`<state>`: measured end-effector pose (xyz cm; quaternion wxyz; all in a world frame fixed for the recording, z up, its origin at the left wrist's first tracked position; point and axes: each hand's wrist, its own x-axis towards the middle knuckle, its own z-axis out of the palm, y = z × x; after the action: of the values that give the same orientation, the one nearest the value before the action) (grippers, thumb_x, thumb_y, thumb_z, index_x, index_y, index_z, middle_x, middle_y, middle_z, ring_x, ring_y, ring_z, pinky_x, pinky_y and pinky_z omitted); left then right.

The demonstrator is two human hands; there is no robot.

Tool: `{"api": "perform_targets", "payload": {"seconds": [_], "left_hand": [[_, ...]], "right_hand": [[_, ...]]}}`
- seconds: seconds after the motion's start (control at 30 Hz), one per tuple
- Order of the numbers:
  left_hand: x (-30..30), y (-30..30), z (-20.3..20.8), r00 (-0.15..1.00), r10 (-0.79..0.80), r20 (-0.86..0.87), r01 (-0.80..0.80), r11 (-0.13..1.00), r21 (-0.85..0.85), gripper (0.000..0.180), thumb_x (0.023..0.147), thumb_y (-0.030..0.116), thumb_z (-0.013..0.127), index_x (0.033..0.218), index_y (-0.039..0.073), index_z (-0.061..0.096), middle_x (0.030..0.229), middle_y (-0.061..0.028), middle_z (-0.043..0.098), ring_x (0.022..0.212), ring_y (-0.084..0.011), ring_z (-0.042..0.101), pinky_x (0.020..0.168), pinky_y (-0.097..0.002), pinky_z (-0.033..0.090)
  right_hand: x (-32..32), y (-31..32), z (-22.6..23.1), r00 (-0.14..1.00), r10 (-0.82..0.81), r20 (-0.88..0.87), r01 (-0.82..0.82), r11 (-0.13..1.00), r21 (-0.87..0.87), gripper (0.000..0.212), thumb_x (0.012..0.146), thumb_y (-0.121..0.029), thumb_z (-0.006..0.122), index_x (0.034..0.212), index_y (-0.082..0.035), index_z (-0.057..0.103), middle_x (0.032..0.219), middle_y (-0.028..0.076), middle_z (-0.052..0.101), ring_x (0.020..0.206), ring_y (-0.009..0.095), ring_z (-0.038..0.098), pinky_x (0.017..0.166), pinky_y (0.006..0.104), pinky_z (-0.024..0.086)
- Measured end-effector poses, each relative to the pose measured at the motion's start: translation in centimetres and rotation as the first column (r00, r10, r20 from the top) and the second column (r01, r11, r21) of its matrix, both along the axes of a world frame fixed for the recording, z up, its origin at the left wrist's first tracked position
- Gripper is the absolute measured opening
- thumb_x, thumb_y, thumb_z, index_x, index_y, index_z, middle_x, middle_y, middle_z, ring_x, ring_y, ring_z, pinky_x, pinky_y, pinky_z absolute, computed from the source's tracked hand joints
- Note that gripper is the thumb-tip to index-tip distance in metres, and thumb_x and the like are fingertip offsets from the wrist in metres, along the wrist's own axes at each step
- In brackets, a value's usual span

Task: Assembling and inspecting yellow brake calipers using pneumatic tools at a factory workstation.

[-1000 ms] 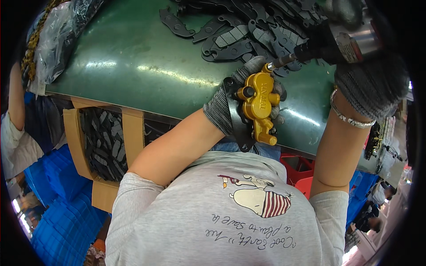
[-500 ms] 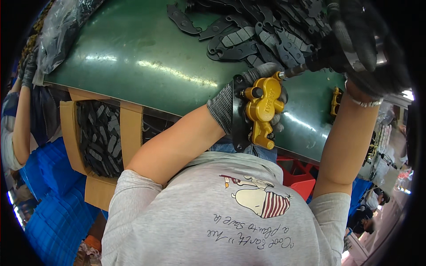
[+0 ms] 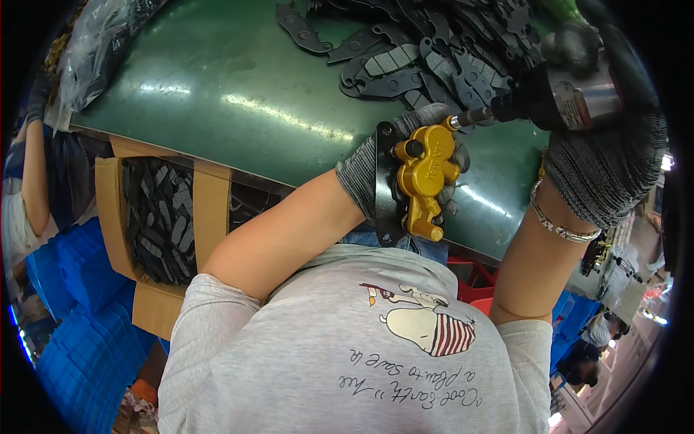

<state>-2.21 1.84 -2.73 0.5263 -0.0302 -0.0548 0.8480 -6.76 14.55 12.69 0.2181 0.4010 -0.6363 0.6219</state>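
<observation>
My left hand (image 3: pixel 358 172), in a grey knit glove, holds a gold brake caliper (image 3: pixel 426 170) with a black bracket (image 3: pixel 387 181) along its left side. Some of its fingertips show past the caliper's right edge. My right hand (image 3: pixel 603 159), also gloved, is wrapped round a black and silver power screwdriver (image 3: pixel 571 98). The driver lies nearly level, and its socket bit (image 3: pixel 470 117) meets the caliper's upper right end. What sits inside the socket is hidden.
Many black brake pads (image 3: pixel 405 61) lie heaped on the green table (image 3: pixel 217 108) beyond my hands. A cardboard box (image 3: pixel 213 217) of pads stands left, beside blue crates (image 3: pixel 87 318). Another person's arm (image 3: pixel 37 173) is at the far left, near a plastic bag (image 3: pixel 94 65).
My right hand has shifted and turned round the screwdriver, so more of the tool's body shows. The bit stays at the caliper's end. My left hand and the caliper have barely moved.
</observation>
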Motion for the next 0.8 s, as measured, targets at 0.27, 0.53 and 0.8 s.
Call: {"api": "perform_targets", "payload": {"seconds": [0.27,0.53,0.8], "left_hand": [[0.2,0.0,0.5,0.997,0.02,0.071,-0.023,0.999,0.043,0.043,0.092,0.043,0.034,0.094,0.007,0.058,0.073,-0.0102,0.058,0.057,-0.0339,0.059,0.057,-0.0516,0.048],[0.5,0.2,-0.7,0.998,0.058,0.015,-0.06,0.969,0.238,0.038,0.085,0.033,0.051,0.11,0.004,0.053,0.089,-0.0164,0.056,0.07,-0.0351,0.06,0.067,-0.0522,0.052],[0.8,0.4,-1.2,0.99,0.142,-0.014,-0.129,0.932,0.339,0.06,0.068,0.019,0.071,0.12,0.005,0.045,0.098,-0.018,0.053,0.079,-0.0364,0.06,0.071,-0.0529,0.052]], "right_hand": [[0.3,-1.3,-0.6,0.995,-0.017,0.095,0.024,0.997,-0.075,0.035,0.086,-0.022,0.056,0.117,-0.006,0.049,0.105,0.008,0.06,0.074,0.019,0.063,0.064,0.0292,0.053],[0.4,-1.0,-1.3,0.979,-0.026,0.203,0.056,0.988,-0.141,0.035,0.086,-0.023,0.056,0.116,-0.007,0.049,0.105,0.008,0.06,0.073,0.019,0.063,0.063,0.0287,0.053],[0.6,-0.1,-2.3,0.953,-0.011,0.303,0.082,0.972,-0.222,0.035,0.086,-0.024,0.057,0.116,-0.008,0.049,0.105,0.007,0.06,0.072,0.019,0.063,0.062,0.0281,0.053]]}}
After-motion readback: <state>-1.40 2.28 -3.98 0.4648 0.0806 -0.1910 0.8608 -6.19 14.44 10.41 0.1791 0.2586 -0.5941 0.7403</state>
